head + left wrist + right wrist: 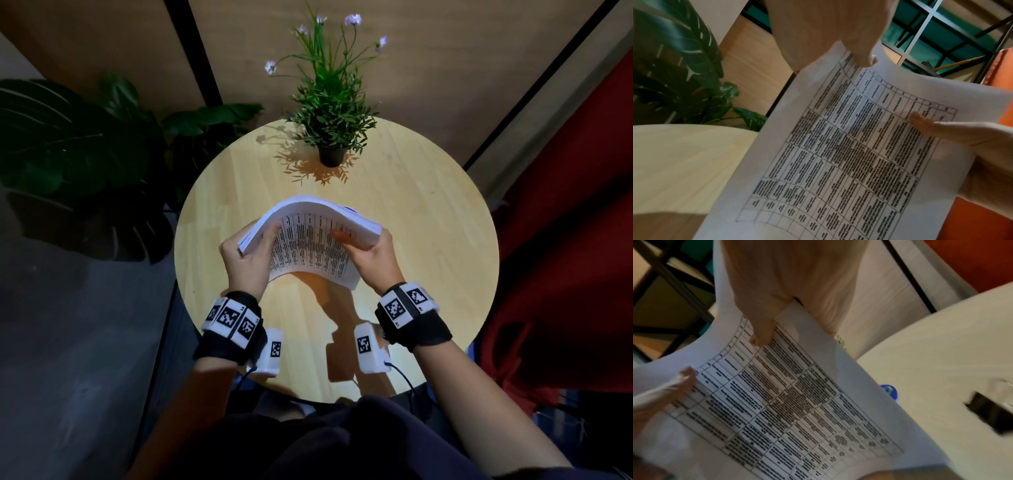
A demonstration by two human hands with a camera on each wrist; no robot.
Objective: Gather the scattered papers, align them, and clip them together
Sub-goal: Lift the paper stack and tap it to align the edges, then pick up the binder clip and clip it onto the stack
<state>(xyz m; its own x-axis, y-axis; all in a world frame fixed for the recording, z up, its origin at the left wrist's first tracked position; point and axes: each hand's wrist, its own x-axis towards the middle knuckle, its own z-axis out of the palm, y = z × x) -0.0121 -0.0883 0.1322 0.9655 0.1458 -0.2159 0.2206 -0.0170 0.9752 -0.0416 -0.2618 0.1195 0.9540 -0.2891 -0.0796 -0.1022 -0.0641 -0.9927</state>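
A stack of white papers [310,246] with a printed table on top bows upward above the round table. My left hand [254,245] grips its left edge, thumb [862,55] on the printed face. My right hand [360,248] grips the right edge, thumb [762,335] on top and the other fingers hidden beneath. The sheet edges look roughly even. In the right wrist view a black binder clip [991,413] lies on the tabletop to the right of the stack; the head view does not show it.
The round wooden table [428,219] carries a small potted plant [330,137] at its far side. A small blue round object [890,391] lies on the table behind the papers. A big dark-leaved plant [78,144] stands left, red fabric [565,240] right.
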